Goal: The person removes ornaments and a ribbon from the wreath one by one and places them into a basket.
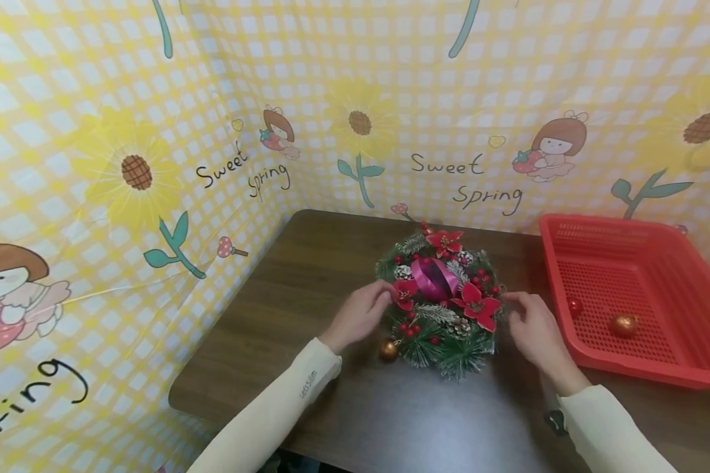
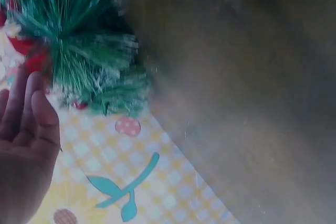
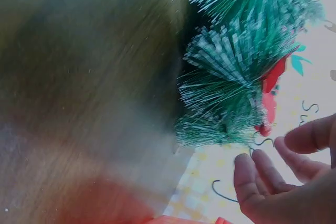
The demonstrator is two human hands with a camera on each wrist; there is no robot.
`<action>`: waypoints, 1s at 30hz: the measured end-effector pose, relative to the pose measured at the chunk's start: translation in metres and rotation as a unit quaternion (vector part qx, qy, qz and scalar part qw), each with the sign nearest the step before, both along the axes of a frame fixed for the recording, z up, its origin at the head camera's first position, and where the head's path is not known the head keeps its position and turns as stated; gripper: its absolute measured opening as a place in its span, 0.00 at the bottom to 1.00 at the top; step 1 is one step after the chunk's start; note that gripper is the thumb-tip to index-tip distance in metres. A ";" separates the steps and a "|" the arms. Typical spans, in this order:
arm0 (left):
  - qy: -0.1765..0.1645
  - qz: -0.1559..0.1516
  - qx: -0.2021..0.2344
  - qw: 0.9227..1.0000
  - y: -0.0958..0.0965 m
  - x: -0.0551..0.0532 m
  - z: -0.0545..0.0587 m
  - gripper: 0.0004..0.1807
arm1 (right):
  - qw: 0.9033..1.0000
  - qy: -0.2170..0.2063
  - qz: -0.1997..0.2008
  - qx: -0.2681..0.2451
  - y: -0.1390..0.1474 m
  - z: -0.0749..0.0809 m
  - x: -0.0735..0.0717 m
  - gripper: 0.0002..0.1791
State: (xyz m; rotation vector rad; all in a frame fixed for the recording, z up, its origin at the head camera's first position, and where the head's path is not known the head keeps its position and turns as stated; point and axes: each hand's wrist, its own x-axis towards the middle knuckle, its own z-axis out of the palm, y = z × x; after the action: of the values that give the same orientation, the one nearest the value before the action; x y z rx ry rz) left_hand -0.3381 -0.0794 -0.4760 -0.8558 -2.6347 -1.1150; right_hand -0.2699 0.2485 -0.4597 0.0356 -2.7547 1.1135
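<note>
A green Christmas wreath [image 1: 458, 351] lies on the table, trimmed with red poinsettias, red berries, frosted sprigs and pinecones. A roll of shiny magenta ribbon [image 1: 428, 279] shows at its middle. My left hand [image 1: 361, 314] is at the wreath's left side, fingertips right at a red poinsettia [image 1: 405, 293]. At the opposite edge is my right hand [image 1: 535, 328], its fingers loosely bent beside the greenery. The right wrist view shows thumb and fingers apart, with the green tips [image 3: 226, 129] just beyond them. A gold ball ornament [image 1: 388, 350] sits at the wreath's lower left.
To the right stands a red plastic basket [image 1: 580, 348] with a gold ball [image 1: 624, 324] and a small red ball [image 1: 575, 306] inside. Yellow checked cloth with printed flowers hangs behind and left of the dark wooden table [image 1: 284, 295].
</note>
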 end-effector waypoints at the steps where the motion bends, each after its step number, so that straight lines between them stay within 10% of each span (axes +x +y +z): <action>1: 0.003 0.015 0.007 1.000 -0.001 -0.003 0.001 0.13 | 1.000 0.006 -0.004 -0.004 -0.002 0.001 0.003 0.17; 13: -0.049 0.069 -0.022 0.996 0.003 -0.046 -0.007 0.21 | 0.999 -0.009 0.033 -0.027 -0.022 -0.010 0.028 0.14; 30: -0.066 0.031 -0.044 0.996 0.004 -0.049 -0.019 0.20 | 0.994 -0.054 0.092 -0.018 -0.028 -0.028 0.025 0.14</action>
State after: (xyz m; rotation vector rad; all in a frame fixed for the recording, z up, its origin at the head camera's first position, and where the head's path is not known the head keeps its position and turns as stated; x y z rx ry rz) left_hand -0.3876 -0.0753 -0.4947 -0.7334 -2.8161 -1.0811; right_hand -0.2445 0.2207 -0.4873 0.2367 -2.8742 1.2443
